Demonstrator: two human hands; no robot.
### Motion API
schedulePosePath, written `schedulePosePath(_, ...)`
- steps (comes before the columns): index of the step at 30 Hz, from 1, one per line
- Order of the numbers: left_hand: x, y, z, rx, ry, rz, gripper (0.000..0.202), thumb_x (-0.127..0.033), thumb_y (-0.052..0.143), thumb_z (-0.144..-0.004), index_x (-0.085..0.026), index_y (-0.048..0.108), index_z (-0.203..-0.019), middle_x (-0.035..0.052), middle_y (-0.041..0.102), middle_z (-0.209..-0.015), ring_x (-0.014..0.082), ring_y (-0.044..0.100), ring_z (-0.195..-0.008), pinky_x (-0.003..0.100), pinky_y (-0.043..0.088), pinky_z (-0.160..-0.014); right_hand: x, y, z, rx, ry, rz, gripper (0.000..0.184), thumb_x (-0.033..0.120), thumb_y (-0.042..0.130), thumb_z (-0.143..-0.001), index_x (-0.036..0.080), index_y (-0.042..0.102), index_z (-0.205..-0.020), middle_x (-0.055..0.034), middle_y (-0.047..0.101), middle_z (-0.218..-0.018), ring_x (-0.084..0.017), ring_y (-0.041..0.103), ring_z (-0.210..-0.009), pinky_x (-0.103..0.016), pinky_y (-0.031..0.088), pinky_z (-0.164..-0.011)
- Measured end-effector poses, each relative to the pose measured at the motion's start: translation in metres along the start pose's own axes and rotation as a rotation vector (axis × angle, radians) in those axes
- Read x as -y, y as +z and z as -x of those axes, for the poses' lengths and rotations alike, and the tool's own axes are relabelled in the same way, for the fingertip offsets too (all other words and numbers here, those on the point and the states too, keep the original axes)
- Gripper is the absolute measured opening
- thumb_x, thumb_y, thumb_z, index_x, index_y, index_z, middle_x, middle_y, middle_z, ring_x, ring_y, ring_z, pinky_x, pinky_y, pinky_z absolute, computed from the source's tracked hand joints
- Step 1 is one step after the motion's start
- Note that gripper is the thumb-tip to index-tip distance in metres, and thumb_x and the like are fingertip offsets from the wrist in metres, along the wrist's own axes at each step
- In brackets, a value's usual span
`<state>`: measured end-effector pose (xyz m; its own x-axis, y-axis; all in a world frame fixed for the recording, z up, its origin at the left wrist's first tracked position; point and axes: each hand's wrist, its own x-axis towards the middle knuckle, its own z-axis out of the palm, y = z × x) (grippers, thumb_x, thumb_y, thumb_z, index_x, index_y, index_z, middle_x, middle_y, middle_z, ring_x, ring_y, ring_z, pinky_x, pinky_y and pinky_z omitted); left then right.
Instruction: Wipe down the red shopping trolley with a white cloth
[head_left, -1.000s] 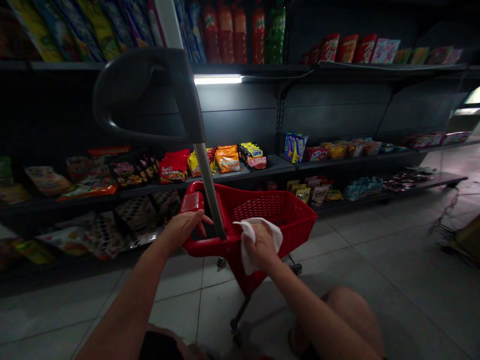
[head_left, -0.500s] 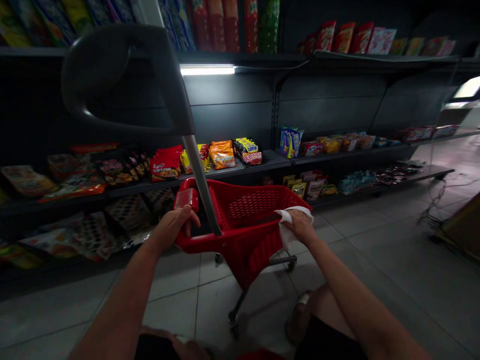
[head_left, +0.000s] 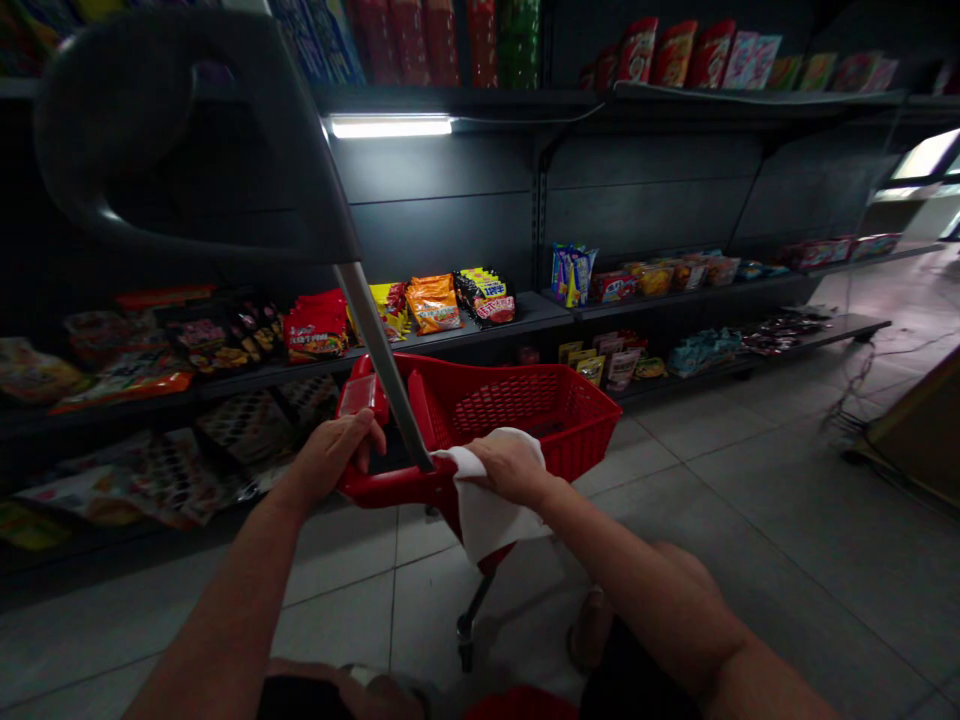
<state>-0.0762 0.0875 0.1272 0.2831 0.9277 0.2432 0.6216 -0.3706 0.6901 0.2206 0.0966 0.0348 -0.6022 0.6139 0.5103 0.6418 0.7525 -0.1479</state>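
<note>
A red plastic shopping cart [head_left: 581, 445] on castors stands in front of me, its basket perforated. From its left end a metal pole [head_left: 382, 370] slants up to a dark grey loop handle [head_left: 322, 190], large and close to the camera. My left hand [head_left: 336, 455] is closed on the cart's red rim at the left, beside the pole. With my right hand [head_left: 511, 466] I grip a white cloth [head_left: 484, 520], pressed on the near rim just right of the pole. The cloth drapes down the cart's outer side, and the fingertips are partly hidden.
Beyond the cart run dark shelves [head_left: 540, 308] with snack packets [head_left: 433, 304] and bottles [head_left: 442, 45]. A light tube [head_left: 391, 126] glows under the upper shelf. At the right lie cables [head_left: 851, 400] near a brown box-like object [head_left: 911, 440]. My legs are below on the tiled floor [head_left: 712, 560].
My right hand has slid the cloth left along the near rim, from the far right corner to beside the pole. My left hand keeps its hold. The view has shifted slightly.
</note>
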Motion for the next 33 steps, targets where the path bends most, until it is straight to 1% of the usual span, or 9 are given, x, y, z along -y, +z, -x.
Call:
schedulePosePath(3, 0.004, -0.005, 0.006, -0.016, -0.026, 0.057, 0.061, -0.059, 0.03, -0.098, -0.018, 0.063, -0.065, 0.0012, 0.061, -0.049, 0.0141, 0.057, -0.051, 0.024, 0.046, -0.059, -0.062, -0.006, 0.039, 0.041, 0.204, 0.145, 0.035, 0.051, 0.058, -0.094, 0.018, 0.071, -0.093, -0.0088, 0.073, -0.09, -0.021, 0.065, -0.083, -0.029, 0.036, -0.075)
schedulePosePath(7, 0.005, -0.009, 0.009, -0.054, -0.045, 0.09, 0.062, -0.062, 0.031, -0.096, -0.019, 0.06, -0.062, 0.0016, 0.06, -0.049, 0.0138, 0.056, -0.049, 0.024, 0.045, -0.055, -0.145, -0.024, 0.088, 0.055, 0.39, 0.277, 0.039, 0.05, 0.057, -0.094, 0.014, 0.071, -0.101, -0.0141, 0.073, -0.102, -0.024, 0.065, -0.096, -0.03, 0.038, -0.083)
schedulePosePath(10, 0.006, -0.009, 0.006, -0.075, -0.054, 0.093, 0.061, -0.061, 0.032, -0.096, -0.019, 0.06, -0.061, 0.0014, 0.06, -0.047, 0.0136, 0.055, -0.048, 0.024, 0.045, -0.054, -0.17, -0.033, 0.101, 0.088, 0.447, 0.314, 0.041, 0.051, 0.056, -0.095, 0.013, 0.07, -0.101, -0.0143, 0.072, -0.101, -0.023, 0.065, -0.096, -0.03, 0.037, -0.083)
schedulePosePath(12, 0.007, -0.009, 0.003, -0.077, -0.063, 0.086, 0.06, -0.06, 0.033, -0.096, -0.019, 0.06, -0.061, 0.0012, 0.059, -0.046, 0.0133, 0.055, -0.046, 0.024, 0.045, -0.054, -0.165, -0.033, 0.096, 0.095, 0.439, 0.33, 0.044, 0.055, 0.054, -0.095, 0.014, 0.07, -0.098, -0.0131, 0.072, -0.098, -0.023, 0.065, -0.093, -0.03, 0.036, -0.081)
schedulePosePath(14, 0.009, -0.009, 0.0, -0.07, -0.063, 0.074, 0.06, -0.058, 0.034, -0.096, -0.019, 0.06, -0.06, 0.0011, 0.058, -0.045, 0.0129, 0.054, -0.046, 0.024, 0.044, -0.054, -0.144, -0.028, 0.082, 0.109, 0.4, 0.332, 0.045, 0.058, 0.052, -0.095, 0.016, 0.07, -0.093, -0.0112, 0.072, -0.094, -0.023, 0.065, -0.09, -0.031, 0.035, -0.078)
schedulePosePath(18, 0.011, -0.009, -0.004, -0.059, -0.046, 0.039, 0.059, -0.055, 0.033, -0.098, -0.019, 0.06, -0.06, 0.0008, 0.058, -0.045, 0.0121, 0.055, -0.046, 0.023, 0.044, -0.055, -0.073, -0.009, 0.034, 0.112, 0.264, 0.261, 0.042, 0.06, 0.053, -0.094, 0.021, 0.07, -0.092, -0.0073, 0.074, -0.089, -0.02, 0.065, -0.081, -0.029, 0.033, -0.071)
schedulePosePath(23, 0.012, -0.013, -0.002, -0.063, -0.047, 0.028, 0.059, -0.054, 0.033, -0.098, -0.019, 0.06, -0.06, 0.0008, 0.058, -0.045, 0.0125, 0.055, -0.046, 0.023, 0.043, -0.054, 0.003, 0.011, -0.016, -0.019, 0.038, 0.098, 0.039, 0.056, 0.048, -0.098, 0.021, 0.065, -0.096, -0.0047, 0.074, -0.089, -0.017, 0.066, -0.077, -0.028, 0.032, -0.067)
schedulePosePath(26, 0.014, -0.016, 0.002, -0.071, -0.051, 0.028, 0.06, -0.055, 0.033, -0.098, -0.019, 0.06, -0.058, 0.0009, 0.058, -0.045, 0.0125, 0.055, -0.046, 0.023, 0.044, -0.056, 0.015, 0.016, -0.022, -0.067, -0.005, 0.062, 0.038, 0.054, 0.049, -0.099, 0.019, 0.063, -0.094, -0.0045, 0.074, -0.088, -0.017, 0.066, -0.075, -0.028, 0.031, -0.065)
schedulePosePath(33, 0.016, -0.016, 0.003, -0.09, -0.069, 0.078, 0.06, -0.058, 0.034, -0.097, -0.019, 0.06, -0.059, 0.0013, 0.059, -0.046, 0.0132, 0.055, -0.046, 0.024, 0.044, -0.053, 0.009, 0.019, -0.018, -0.073, 0.012, 0.057, 0.037, 0.054, 0.052, -0.098, 0.019, 0.062, -0.095, -0.0056, 0.074, -0.089, -0.017, 0.066, -0.076, -0.029, 0.031, -0.065)
